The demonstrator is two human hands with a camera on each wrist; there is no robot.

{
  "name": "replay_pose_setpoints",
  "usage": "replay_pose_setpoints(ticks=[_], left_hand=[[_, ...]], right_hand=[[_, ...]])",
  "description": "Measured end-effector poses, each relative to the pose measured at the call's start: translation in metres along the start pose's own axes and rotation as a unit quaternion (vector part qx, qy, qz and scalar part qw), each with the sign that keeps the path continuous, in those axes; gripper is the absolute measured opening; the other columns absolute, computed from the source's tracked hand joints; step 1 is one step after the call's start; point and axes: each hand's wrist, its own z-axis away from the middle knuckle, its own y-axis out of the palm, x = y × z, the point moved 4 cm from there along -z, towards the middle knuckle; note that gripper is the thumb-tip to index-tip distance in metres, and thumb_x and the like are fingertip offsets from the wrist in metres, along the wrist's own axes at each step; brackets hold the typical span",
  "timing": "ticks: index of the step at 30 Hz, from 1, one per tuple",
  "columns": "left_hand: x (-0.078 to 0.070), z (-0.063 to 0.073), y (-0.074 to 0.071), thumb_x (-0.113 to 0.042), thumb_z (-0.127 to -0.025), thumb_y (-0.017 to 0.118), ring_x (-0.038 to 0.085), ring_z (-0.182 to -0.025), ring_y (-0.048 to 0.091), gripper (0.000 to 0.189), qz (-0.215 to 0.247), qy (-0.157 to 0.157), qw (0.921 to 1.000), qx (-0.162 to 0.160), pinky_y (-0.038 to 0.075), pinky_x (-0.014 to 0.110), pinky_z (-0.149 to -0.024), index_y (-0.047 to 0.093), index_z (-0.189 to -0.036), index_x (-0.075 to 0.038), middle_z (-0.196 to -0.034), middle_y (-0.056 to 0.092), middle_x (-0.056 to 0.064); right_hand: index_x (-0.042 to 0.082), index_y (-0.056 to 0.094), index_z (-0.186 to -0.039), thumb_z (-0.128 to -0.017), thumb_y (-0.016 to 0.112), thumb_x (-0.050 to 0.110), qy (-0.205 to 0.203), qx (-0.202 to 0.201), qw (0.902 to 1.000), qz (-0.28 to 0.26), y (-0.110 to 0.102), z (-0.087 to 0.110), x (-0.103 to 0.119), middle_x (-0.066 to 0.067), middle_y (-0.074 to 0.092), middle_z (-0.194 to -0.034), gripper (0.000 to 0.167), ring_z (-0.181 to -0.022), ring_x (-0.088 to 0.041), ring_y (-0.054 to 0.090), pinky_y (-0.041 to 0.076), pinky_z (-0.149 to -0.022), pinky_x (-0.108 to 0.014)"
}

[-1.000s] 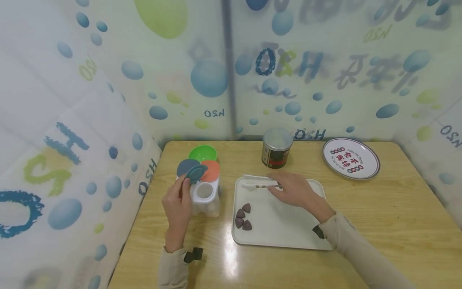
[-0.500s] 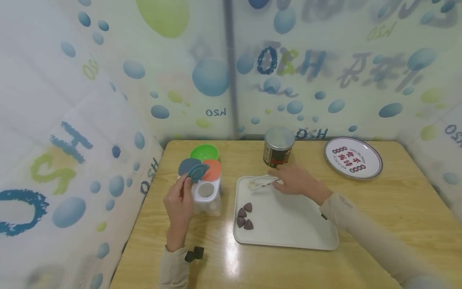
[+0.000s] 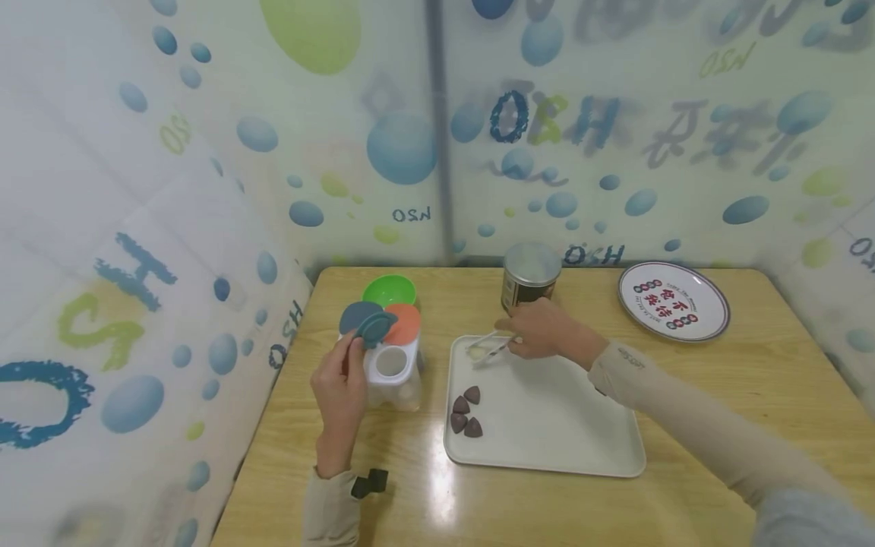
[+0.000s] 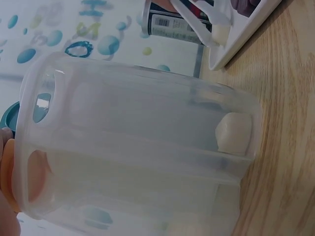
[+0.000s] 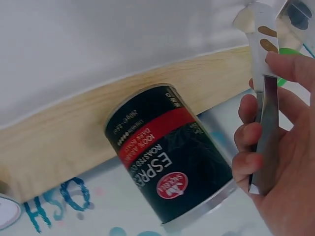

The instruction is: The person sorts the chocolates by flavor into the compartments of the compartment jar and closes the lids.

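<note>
My left hand (image 3: 342, 387) pinches the raised teal lid (image 3: 376, 329) of a clear, divided container (image 4: 138, 118). Below that lid is an uncovered round opening (image 3: 392, 362). A whitish chunk (image 4: 234, 132) lies at the container's bottom. With my right hand (image 5: 290, 147) I grip metal tongs (image 5: 267, 132) with white ends. Their tips are at a small pale piece (image 5: 244, 20) in the back left corner of the white tray (image 3: 547, 433); whether they squeeze it I cannot tell. Several dark brown triangular pieces (image 3: 461, 405) lie along the tray's left side.
Behind the tray stands a black and red can (image 5: 167, 152). A patterned plate (image 3: 673, 301) is at the back right of the wooden table (image 3: 745, 395). A green bowl (image 3: 390, 287) sits behind the container, whose other lids are blue-grey (image 3: 355, 315) and orange (image 3: 405, 323).
My right hand has shifted toward the can, and the tongs have swung so that their tips come down at the pale piece. The left hand keeps the teal lid in about the same place.
</note>
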Motion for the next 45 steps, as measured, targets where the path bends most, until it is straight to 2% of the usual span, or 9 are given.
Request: replay_pose_setpoints(ticks=[4, 8, 11, 14, 19, 26, 32, 39, 45], left_hand=[[-0.002, 0.0, 0.0, 0.001, -0.093, 0.065, 0.011, -0.06, 0.047, 0.015, 0.001, 0.001, 1.0, 0.001, 0.038, 0.013, -0.059, 0.072, -0.105, 0.006, -0.073, 0.067, 0.017], [-0.003, 0.0, 0.0, 0.0, -0.093, 0.066, 0.012, -0.061, 0.047, 0.015, -0.002, -0.001, 1.0, 0.002, 0.037, 0.013, -0.06, 0.071, -0.105, 0.006, -0.073, 0.066, 0.017], [-0.002, 0.0, 0.0, -0.001, -0.094, 0.065, 0.012, -0.061, 0.047, 0.015, -0.002, -0.006, 1.0, 0.003, 0.037, 0.012, -0.06, 0.071, -0.106, 0.006, -0.073, 0.066, 0.017], [-0.002, 0.0, 0.0, -0.001, -0.094, 0.065, 0.011, -0.061, 0.047, 0.015, -0.003, -0.008, 1.0, 0.002, 0.037, 0.012, -0.06, 0.071, -0.106, 0.006, -0.074, 0.066, 0.017], [-0.003, 0.0, -0.001, 0.0, -0.093, 0.065, 0.011, -0.061, 0.047, 0.014, -0.004, -0.003, 1.0, -0.002, 0.037, 0.013, -0.06, 0.071, -0.105, 0.006, -0.072, 0.065, 0.017], [-0.002, 0.001, 0.0, 0.002, -0.092, 0.066, 0.012, -0.061, 0.047, 0.015, -0.007, 0.005, 1.0, -0.002, 0.037, 0.014, -0.059, 0.071, -0.105, 0.006, -0.071, 0.064, 0.016], [-0.002, 0.0, 0.0, 0.003, -0.092, 0.066, 0.011, -0.061, 0.047, 0.014, -0.007, 0.006, 1.0, -0.003, 0.037, 0.014, -0.059, 0.071, -0.105, 0.006, -0.071, 0.064, 0.016], [-0.005, -0.001, 0.0, -0.001, -0.095, 0.064, 0.011, -0.062, 0.047, 0.015, -0.002, -0.006, 1.0, 0.006, 0.036, 0.013, -0.061, 0.071, -0.106, 0.006, -0.072, 0.064, 0.016], [-0.006, -0.001, 0.001, -0.002, -0.095, 0.063, 0.011, -0.062, 0.046, 0.015, -0.004, -0.006, 0.9999, 0.011, 0.036, 0.013, -0.061, 0.071, -0.106, 0.006, -0.071, 0.064, 0.016]], right_hand=[[0.016, 0.067, -0.126, -0.093, 0.065, 0.034, 0.029, 0.025, 0.9988, -0.032, 0.01, 0.006, -0.005, -0.007, 0.074, -0.099, 0.038, -0.075, -0.017, 0.063, 0.052, -0.063, -0.038], [0.017, 0.067, -0.128, -0.095, 0.063, 0.035, 0.05, 0.03, 0.9956, -0.073, 0.016, 0.015, -0.01, -0.008, 0.074, -0.106, 0.038, -0.087, -0.02, 0.068, 0.055, -0.072, -0.043], [0.017, 0.067, -0.128, -0.096, 0.062, 0.036, 0.064, 0.021, 0.9932, -0.095, 0.015, 0.021, -0.012, -0.007, 0.074, -0.105, 0.038, -0.083, -0.02, 0.067, 0.054, -0.068, -0.041], [0.018, 0.068, -0.128, -0.095, 0.062, 0.036, 0.082, 0.015, 0.9911, -0.103, 0.016, 0.025, -0.013, -0.005, 0.073, -0.097, 0.038, -0.073, -0.016, 0.06, 0.049, -0.061, -0.037], [0.015, 0.066, -0.13, -0.095, 0.06, 0.038, 0.117, 0.019, 0.9843, -0.13, 0.023, 0.028, -0.003, -0.005, 0.071, -0.097, 0.042, -0.069, -0.014, 0.054, 0.048, -0.061, -0.033], [0.013, 0.064, -0.132, -0.098, 0.057, 0.038, 0.131, 0.009, 0.9837, -0.123, 0.036, 0.033, 0.017, -0.009, 0.071, -0.104, 0.042, -0.072, -0.017, 0.059, 0.048, -0.06, -0.034], [0.01, 0.065, -0.131, -0.099, 0.057, 0.033, 0.134, -0.02, 0.9811, -0.139, 0.041, 0.042, 0.019, -0.011, 0.072, -0.108, 0.04, -0.079, -0.023, 0.066, 0.051, -0.065, -0.038], [0.01, 0.066, -0.13, -0.1, 0.056, 0.033, 0.145, -0.038, 0.9742, -0.168, 0.042, 0.052, 0.012, -0.013, 0.072, -0.12, 0.039, -0.103, -0.031, 0.07, 0.055, -0.078, -0.046], [0.012, 0.064, -0.133, -0.101, 0.056, 0.036, 0.163, -0.036, 0.9678, -0.189, 0.037, 0.061, 0.004, -0.01, 0.073, -0.115, 0.041, -0.089, -0.022, 0.069, 0.054, -0.072, -0.039]])
